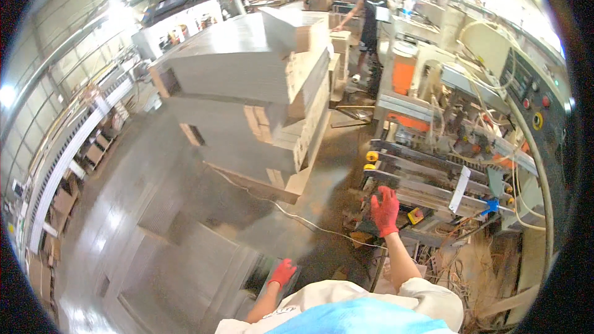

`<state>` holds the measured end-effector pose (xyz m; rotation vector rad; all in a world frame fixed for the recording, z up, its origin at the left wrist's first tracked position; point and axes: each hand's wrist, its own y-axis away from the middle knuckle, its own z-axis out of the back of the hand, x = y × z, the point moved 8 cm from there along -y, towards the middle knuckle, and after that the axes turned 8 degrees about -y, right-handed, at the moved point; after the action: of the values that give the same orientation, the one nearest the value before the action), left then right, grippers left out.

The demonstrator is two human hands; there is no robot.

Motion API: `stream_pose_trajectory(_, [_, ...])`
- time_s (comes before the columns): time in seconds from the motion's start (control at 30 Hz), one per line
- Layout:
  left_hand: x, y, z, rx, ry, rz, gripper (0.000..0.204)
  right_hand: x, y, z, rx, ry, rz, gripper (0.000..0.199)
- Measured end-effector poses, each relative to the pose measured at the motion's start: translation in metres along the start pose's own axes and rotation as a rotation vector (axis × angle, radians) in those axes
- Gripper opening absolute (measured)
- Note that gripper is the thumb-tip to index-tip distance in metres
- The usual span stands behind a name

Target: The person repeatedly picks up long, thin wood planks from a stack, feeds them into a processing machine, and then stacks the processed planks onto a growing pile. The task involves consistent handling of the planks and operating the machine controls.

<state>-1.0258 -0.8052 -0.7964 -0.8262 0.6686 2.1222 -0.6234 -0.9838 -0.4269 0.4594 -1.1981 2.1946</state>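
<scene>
My right hand [385, 211], in a red glove, is raised beside the near end of the machine's metal rails [427, 179]. Its fingers are up and a little apart, and I see nothing in them. Low in front of my body is my left hand [283, 272], also red-gloved, with loosely bent fingers and nothing visible in them. It is nearest to a low stack of grey panels [192, 272] on the left. Yellow rollers [371, 156] sit at the rail ends, just beyond my right hand.
A tall stack of grey panels [241, 111] with cardboard pieces stands ahead. A pale cable [297, 216] crosses the floor. The machine's control panel [535, 96] is at right, with loose wires [455, 278] below. Another person [370, 18] stands farther off. A roller conveyor [68, 164] runs along the left.
</scene>
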Motion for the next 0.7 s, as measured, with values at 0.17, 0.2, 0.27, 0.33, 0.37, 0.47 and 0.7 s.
stream_pose_trajectory(0.17, [-0.049, -0.062, 0.025, 0.005, 0.055, 0.259, 0.056, -0.059, -0.066, 0.050, -0.099, 0.177, 0.069, 0.034])
stream_pose_trajectory(0.2, [-0.068, -0.081, 0.033, -0.037, 0.040, 0.223, 0.055, -0.078, -0.072, 0.051, -0.074, 0.224, 0.050, 0.034])
stream_pose_trajectory(0.27, [-0.103, -0.120, 0.051, -0.131, 0.016, 0.158, 0.054, -0.115, -0.083, 0.049, -0.014, 0.306, 0.016, 0.034])
stream_pose_trajectory(0.33, [-0.142, -0.162, 0.088, -0.356, 0.042, 0.021, 0.043, -0.144, -0.088, 0.036, -0.029, 0.327, -0.038, 0.026])
stream_pose_trajectory(0.37, [-0.182, -0.182, 0.104, -0.383, 0.029, -0.074, 0.037, -0.167, -0.084, 0.034, -0.026, 0.349, -0.088, 0.023])
stream_pose_trajectory(0.47, [-0.264, -0.237, 0.181, -0.527, 0.111, -0.197, 0.021, -0.181, -0.077, 0.025, 0.004, 0.427, -0.103, 0.023])
stream_pose_trajectory(0.7, [-0.470, -0.319, 0.394, -0.995, 0.133, -0.447, 0.018, -0.182, -0.073, 0.025, -0.093, 0.407, -0.064, 0.019])
